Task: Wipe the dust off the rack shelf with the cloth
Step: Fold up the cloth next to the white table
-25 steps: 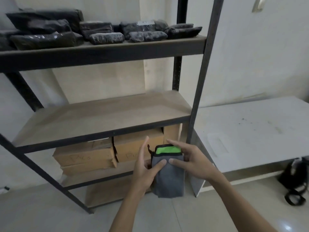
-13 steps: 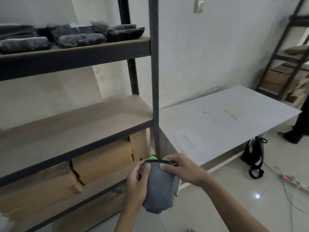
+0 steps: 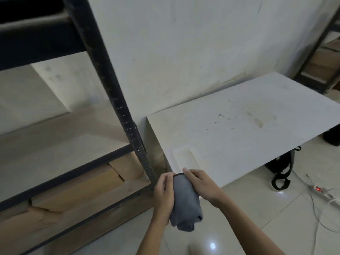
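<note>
Both hands, left [image 3: 163,197] and right [image 3: 201,184], grip the folded cloth [image 3: 184,201] in mid-air, well short of the shelf [image 3: 55,144] (probably forming a wiping pad).

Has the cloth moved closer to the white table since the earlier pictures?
Yes. The cloth, held by both hands, has shifted right: before it was in front of the cardboard boxes, now it is right of the rack post, at the white table corner.

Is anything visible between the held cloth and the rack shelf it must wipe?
Only the rack's upright post. Both hands grip the cloth beside it; the shelf lies bare to its left.
</note>
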